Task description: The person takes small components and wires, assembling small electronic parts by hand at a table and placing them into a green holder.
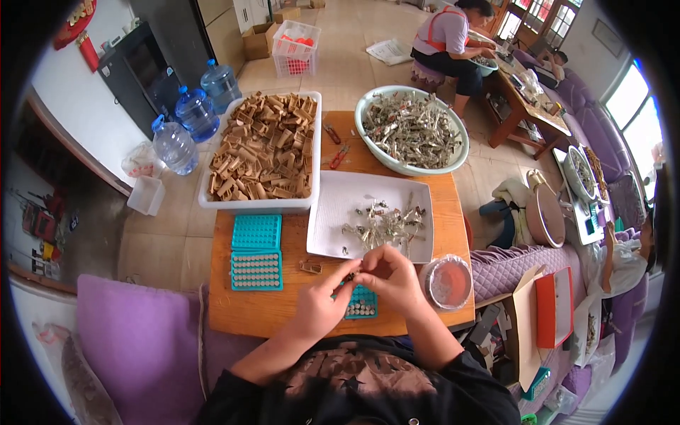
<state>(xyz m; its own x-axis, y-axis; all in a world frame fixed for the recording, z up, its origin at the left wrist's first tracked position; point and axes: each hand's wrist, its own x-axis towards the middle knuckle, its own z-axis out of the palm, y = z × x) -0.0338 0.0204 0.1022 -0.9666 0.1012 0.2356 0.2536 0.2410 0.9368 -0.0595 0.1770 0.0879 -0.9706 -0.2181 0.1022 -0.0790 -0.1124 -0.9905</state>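
My left hand (322, 303) and my right hand (394, 282) meet at the table's near side, fingertips pinched together. Between them is a small dark piece, too tiny and covered to name. Below the hands, partly hidden, lies a teal tray (362, 316) with round silvery pieces in its holes. Just left of the left fingertips, a single brown slotted plastic piece (310, 267) rests on the wood. Beyond my fingers, a shallow white tray (333, 212) carries a loose heap of metal-and-wire parts (388, 225).
A white bin (316, 152) of brown plastic pieces and a pale green basin (459, 152) of metal parts stand behind. Two red-handled tools (339, 157) lie between them. At left are a filled teal tray (256, 271) and another (256, 232); at right, a lined round tub (448, 282).
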